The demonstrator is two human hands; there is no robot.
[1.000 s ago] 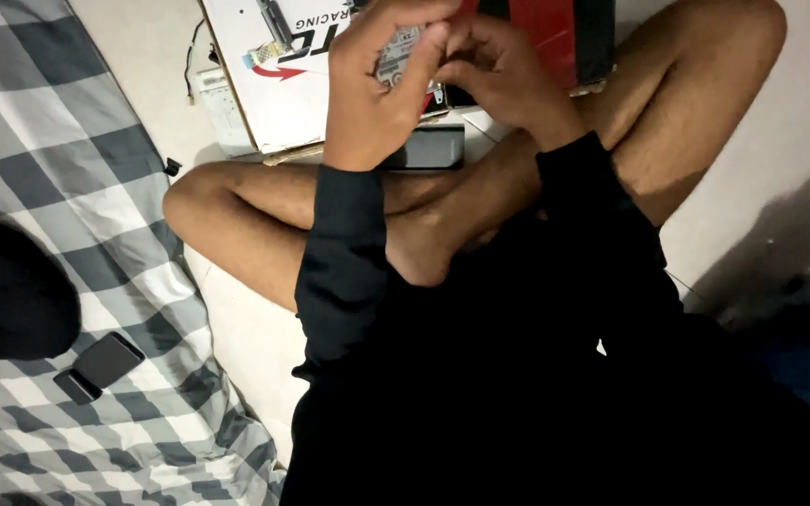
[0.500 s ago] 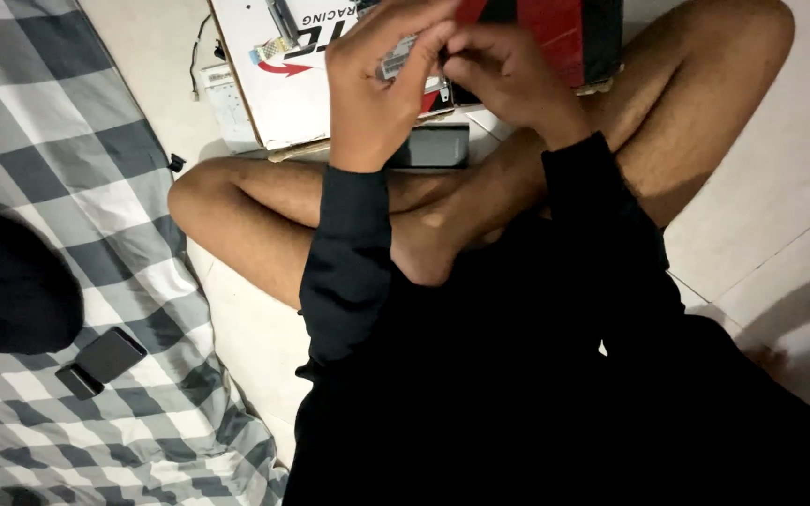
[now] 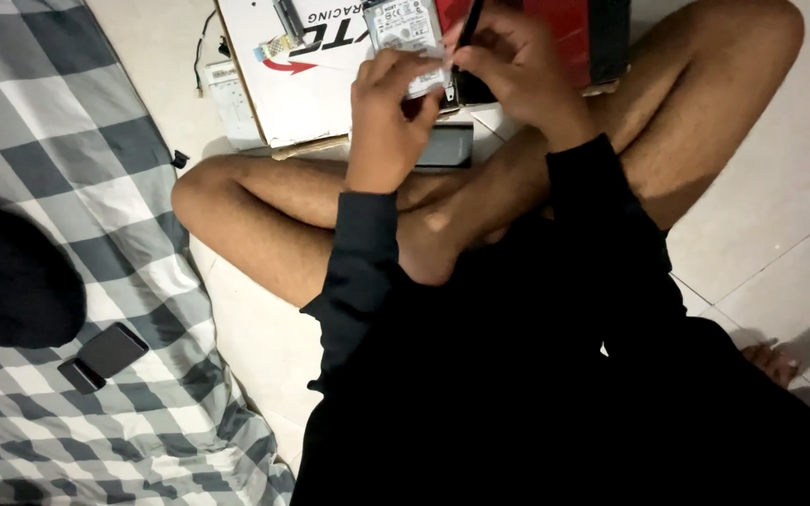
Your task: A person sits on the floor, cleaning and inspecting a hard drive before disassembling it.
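I see the left hand (image 3: 388, 117) gripping a small drive (image 3: 407, 33), its top cut off. The right hand (image 3: 508, 61) pinches a dark tool (image 3: 470, 21); its tip is hidden from me.

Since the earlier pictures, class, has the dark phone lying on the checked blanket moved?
No. The dark phone lies on the same squares of the checked blanket, beside the small dark case; only the camera view shifts slightly.
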